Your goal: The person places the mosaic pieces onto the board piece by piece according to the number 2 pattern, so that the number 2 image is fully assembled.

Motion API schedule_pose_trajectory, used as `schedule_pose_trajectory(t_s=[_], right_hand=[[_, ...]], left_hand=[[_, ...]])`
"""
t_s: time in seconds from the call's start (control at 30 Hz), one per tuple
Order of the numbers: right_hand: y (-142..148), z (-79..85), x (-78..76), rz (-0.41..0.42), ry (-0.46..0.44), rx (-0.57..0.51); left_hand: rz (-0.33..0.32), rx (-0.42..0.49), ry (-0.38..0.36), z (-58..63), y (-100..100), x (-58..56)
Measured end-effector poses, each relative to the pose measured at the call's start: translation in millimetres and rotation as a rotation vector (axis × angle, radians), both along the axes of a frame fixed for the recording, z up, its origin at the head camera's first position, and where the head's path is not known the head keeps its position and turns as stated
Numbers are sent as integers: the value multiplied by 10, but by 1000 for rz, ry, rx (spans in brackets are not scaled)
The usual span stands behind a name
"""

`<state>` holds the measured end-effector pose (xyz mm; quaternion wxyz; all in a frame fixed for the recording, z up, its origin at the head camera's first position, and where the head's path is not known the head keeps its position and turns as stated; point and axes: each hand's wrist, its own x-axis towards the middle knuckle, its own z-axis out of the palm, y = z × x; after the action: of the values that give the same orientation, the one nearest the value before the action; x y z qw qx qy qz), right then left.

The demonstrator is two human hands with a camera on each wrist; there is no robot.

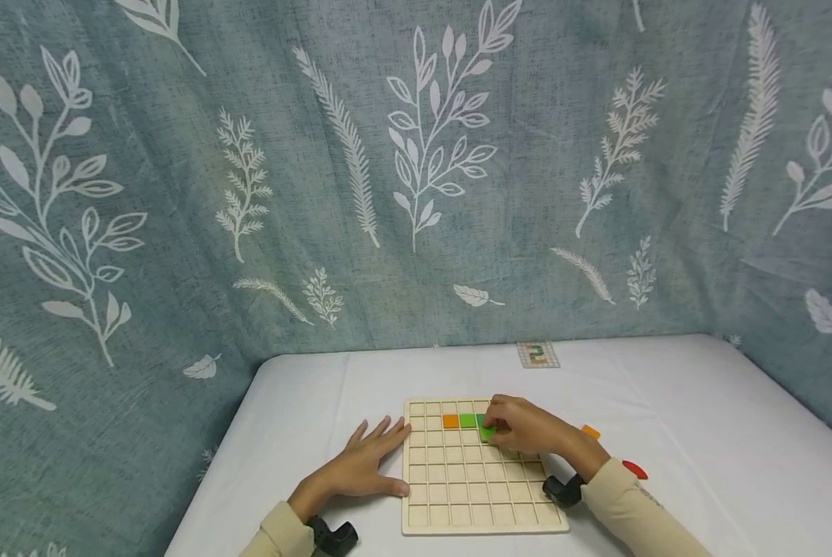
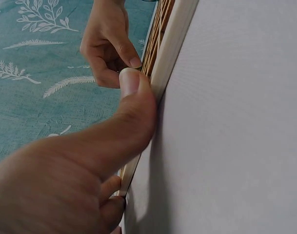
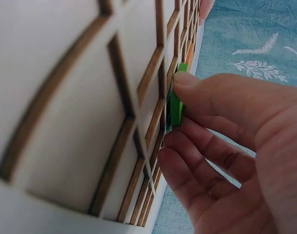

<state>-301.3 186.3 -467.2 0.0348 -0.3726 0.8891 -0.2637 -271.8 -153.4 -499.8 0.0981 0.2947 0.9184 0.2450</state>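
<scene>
A light wooden grid board lies on the white table. In one of its upper rows sit an orange tile, a green tile and a teal tile, the last partly hidden by fingers. My right hand pinches another green tile just below the teal one, close over the grid. From the right wrist view, thumb and fingers grip this green tile right at the cells. With fingers spread, my left hand rests along the board's left edge, its thumb against the frame.
Right of the board, an orange piece and a red curved piece lie partly behind the right arm. At the table's far edge is a small card with a coloured grid pattern. A leaf-printed curtain hangs behind the table.
</scene>
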Motion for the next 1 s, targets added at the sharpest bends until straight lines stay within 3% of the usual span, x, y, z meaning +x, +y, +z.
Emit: schedule_pose_trajectory(t_s=[0.67, 1.0], right_hand=[[10, -2, -46, 32, 15, -7], [4, -19, -46, 0, -17, 14]], left_hand=[[6, 5, 14, -6, -8, -1], [1, 8, 3, -27, -4, -13]])
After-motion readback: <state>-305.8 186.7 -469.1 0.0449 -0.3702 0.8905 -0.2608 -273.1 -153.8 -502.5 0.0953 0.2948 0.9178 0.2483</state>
